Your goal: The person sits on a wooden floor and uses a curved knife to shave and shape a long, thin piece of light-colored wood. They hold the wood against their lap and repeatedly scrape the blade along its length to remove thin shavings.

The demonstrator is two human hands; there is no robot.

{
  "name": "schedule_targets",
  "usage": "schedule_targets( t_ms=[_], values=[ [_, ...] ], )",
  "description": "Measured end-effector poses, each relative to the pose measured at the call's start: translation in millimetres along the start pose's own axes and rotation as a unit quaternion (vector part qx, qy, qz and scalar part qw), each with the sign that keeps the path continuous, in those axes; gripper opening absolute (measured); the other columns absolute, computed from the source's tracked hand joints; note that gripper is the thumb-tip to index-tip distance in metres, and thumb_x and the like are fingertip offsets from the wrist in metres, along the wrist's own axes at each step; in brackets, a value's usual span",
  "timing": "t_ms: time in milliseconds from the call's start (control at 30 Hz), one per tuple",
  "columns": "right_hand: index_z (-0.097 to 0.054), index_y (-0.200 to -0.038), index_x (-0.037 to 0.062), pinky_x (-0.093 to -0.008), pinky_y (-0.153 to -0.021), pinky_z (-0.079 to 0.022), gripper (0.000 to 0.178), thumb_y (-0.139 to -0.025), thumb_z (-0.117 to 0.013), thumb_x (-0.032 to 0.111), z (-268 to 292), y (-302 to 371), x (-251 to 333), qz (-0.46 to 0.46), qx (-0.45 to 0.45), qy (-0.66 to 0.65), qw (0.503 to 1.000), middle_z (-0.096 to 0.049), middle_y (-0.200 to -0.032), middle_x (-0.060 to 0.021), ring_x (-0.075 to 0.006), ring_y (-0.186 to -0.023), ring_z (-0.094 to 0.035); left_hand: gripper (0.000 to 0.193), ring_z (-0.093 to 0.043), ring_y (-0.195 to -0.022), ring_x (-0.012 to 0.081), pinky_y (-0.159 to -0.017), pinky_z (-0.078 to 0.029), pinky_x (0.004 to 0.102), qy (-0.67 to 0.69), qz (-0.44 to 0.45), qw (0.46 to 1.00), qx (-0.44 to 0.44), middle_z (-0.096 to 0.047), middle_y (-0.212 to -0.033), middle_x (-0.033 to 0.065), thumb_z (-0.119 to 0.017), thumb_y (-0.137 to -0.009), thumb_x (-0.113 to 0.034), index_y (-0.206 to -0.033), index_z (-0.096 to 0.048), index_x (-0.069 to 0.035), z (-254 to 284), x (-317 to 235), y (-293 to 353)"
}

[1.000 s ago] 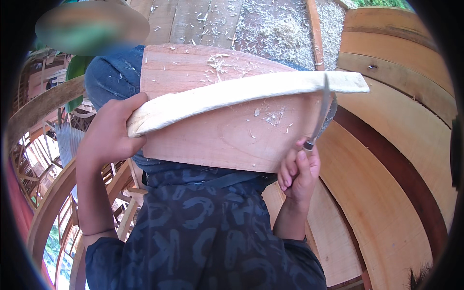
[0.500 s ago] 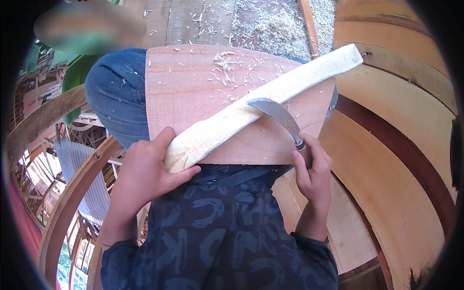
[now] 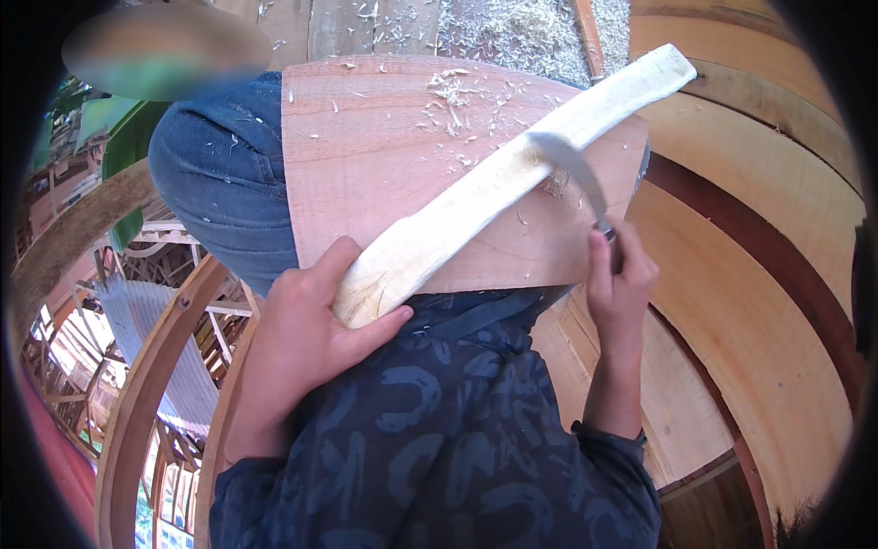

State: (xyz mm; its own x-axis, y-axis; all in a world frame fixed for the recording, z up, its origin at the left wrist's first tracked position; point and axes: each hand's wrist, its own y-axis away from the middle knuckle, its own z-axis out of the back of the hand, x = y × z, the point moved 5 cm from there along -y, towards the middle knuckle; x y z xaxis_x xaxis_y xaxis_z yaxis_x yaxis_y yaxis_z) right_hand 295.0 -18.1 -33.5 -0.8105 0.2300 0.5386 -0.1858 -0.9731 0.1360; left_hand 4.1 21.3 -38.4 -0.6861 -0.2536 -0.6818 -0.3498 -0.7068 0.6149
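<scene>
A long pale piece of wood (image 3: 457, 212) slants across a reddish-brown board (image 3: 357, 156) that rests on my lap. My left hand (image 3: 315, 316) is closed round its near end, thumb on one side and fingers on the other. In my right hand (image 3: 622, 265) is a curved knife (image 3: 578, 174), gripped by its handle, which is mostly hidden in the fingers. The blade, slightly blurred, lies against the wood past its middle, with a shaving beside it. Loose wood shavings (image 3: 448, 90) are scattered over the far part of the board.
Beyond the board, a plank floor (image 3: 343, 32) carries a thick spread of shavings (image 3: 512, 37). Curved plank walls (image 3: 741, 302) rise close on my right. At the left are a wooden rail (image 3: 151, 393) and a corrugated sheet (image 3: 160, 339). My jeans-clad knee (image 3: 215, 174) sticks out beside the board.
The knife has moved away from me along the wood, up and to the right, and a shaving now shows at its blade. My left hand keeps its grip on the near end.
</scene>
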Motion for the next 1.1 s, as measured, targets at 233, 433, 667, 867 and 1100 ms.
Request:
schedule_targets(
  t_ms=[233,433,667,867,1100],
  values=[
    [-0.063,-0.093,-0.0015,-0.025,-0.047,-0.036,0.017,-0.085,-0.067,0.012,-3,2,7,-0.025,0.039,-0.058,0.997,-0.052,-0.061,-0.0069,-0.0113,-0.048,-0.044,0.042,-0.065,-0.065,0.0233,-0.061,-0.047,0.0311,0.05,0.042,0.998,0.022,-0.062,-0.071,0.0142,-0.078,-0.065,-0.025,-0.091,-0.058,0.001,2,5,1],
    [-0.063,-0.091,0.0006,-0.0262,-0.047,-0.04,0.016,-0.081,-0.07,0.011,-9,-4,16,0.033,0.043,-0.016,0.998,-0.055,-0.063,-0.0096,-0.0149,-0.047,-0.05,0.04,-0.066,-0.065,0.0217,-0.061,-0.047,0.0298,0.029,0.038,0.999,0.021,-0.062,-0.07,0.0126,-0.079,-0.064,-0.022,-0.09,-0.059,0.001,-1,8,0],
    [-0.063,-0.093,-0.0009,-0.0258,-0.048,-0.038,0.018,-0.086,-0.066,0.016,2,-23,-23,-0.008,-0.052,0.018,0.998,-0.054,-0.063,-0.0077,-0.0118,-0.049,-0.046,0.04,-0.066,-0.065,0.0206,-0.061,-0.046,0.0292,0.056,0.026,0.998,0.018,-0.063,-0.071,0.0119,-0.078,-0.063,-0.019,-0.091,-0.059,0.001,-1,10,-2],
    [-0.063,-0.093,0.0,-0.0267,-0.047,-0.039,0.018,-0.084,-0.068,0.015,-10,-10,4,0.044,0.003,-0.033,0.998,-0.053,-0.062,-0.0079,-0.0137,-0.048,-0.048,0.043,-0.06,-0.063,0.0162,-0.061,-0.044,0.0276,0.102,0.053,0.992,0.048,-0.059,-0.071,0.01,-0.078,-0.062,-0.024,-0.091,-0.058,0.001,3,13,-5],
    [-0.062,-0.091,0.0021,-0.0286,-0.045,-0.04,0.02,-0.082,-0.07,0.018,-15,-14,3,0.103,0.007,-0.001,0.995,-0.051,-0.061,-0.008,-0.0171,-0.047,-0.051,0.041,-0.067,-0.066,0.0228,-0.06,-0.048,0.0293,0.104,0.027,0.992,0.059,-0.064,-0.069,0.0133,-0.08,-0.066,-0.025,-0.092,-0.059,-0.001,3,11,-9]
  ],
)
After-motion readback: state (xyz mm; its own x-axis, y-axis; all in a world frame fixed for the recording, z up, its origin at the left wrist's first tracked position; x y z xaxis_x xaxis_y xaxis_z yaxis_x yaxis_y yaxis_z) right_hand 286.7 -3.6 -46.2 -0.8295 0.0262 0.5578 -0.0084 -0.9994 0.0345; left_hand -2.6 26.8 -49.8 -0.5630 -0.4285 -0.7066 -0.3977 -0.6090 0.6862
